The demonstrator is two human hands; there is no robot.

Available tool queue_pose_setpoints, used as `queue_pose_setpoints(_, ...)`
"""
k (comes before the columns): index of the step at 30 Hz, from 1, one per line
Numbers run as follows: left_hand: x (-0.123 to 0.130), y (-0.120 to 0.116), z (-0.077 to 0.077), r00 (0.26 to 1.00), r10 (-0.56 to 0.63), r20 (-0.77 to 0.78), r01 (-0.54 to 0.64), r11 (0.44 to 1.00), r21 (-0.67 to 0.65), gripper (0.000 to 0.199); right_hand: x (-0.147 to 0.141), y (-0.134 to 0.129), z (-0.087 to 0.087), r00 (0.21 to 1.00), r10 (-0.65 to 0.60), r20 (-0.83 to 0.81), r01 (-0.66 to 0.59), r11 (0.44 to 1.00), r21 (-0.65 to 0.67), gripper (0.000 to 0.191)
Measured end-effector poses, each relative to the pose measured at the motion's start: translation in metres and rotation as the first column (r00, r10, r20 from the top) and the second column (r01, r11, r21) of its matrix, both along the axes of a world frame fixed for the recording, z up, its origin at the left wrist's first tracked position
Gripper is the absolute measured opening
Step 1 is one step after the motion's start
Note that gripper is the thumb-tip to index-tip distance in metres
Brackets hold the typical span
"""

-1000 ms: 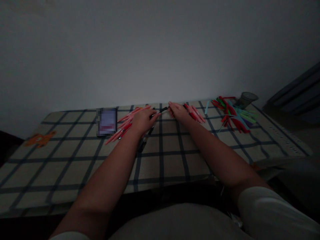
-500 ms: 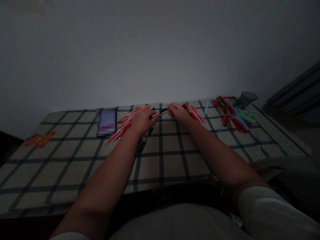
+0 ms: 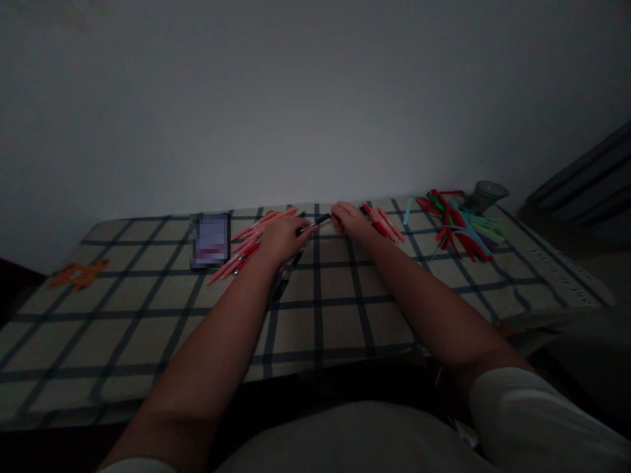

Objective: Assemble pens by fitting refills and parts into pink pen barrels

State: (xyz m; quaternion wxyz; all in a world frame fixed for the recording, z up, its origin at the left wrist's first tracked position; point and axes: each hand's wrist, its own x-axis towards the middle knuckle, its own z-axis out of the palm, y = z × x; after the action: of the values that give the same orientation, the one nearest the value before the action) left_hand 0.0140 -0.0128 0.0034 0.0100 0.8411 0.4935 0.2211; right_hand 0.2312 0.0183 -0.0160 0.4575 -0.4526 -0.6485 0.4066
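Note:
A slim black pen slants between my two hands above the table. My left hand is closed on its lower-left part, thumb and fingers pinching it. At its upper-right end, the fingers of my right hand are curled round the tip, which they hide. Pink and red pens lie in a loose pile under and left of my left hand. Just below that hand, a black pen rests on the cloth. Beside my right hand is a smaller group of pink, red and black pens.
A checked cloth covers the table, which meets a plain wall. On the left are a dark-framed tablet or phone and an orange bear-shaped piece. Coloured strips and a see-through cup lie at the right.
My right hand's fingers have shifted slightly at the pen's end. My left hand and the pen have hardly moved.

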Motion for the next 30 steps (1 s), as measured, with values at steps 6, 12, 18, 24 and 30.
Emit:
queue_pose_setpoints(6,0.0,-0.001,0.0,0.999,-0.025,-0.032,0.025,1.0,-0.001,0.046,0.003,-0.003,0.002,0.981,-0.069,0.179,0.06,0.997,0.055,0.052)
queue_pose_setpoints(12,0.001,0.0,0.0,0.998,-0.034,-0.056,0.032,0.999,-0.032,0.043,0.001,-0.007,0.007,0.957,-0.104,0.27,0.074,0.99,0.12,0.045)
queue_pose_setpoints(18,0.009,-0.004,0.0,0.982,-0.002,-0.189,-0.013,0.997,-0.08,0.042,-0.004,-0.011,0.008,0.954,-0.048,0.297,0.014,0.993,0.117,0.032)
queue_pose_setpoints(24,0.011,-0.006,-0.001,0.976,-0.01,-0.22,-0.005,0.998,-0.069,0.043,-0.006,-0.014,0.007,0.956,-0.005,0.294,-0.033,0.992,0.124,0.033)
queue_pose_setpoints(30,0.009,-0.004,0.001,0.982,0.005,-0.187,-0.012,0.999,-0.039,0.044,-0.005,-0.013,0.008,0.969,0.009,0.248,-0.038,0.993,0.111,0.029)
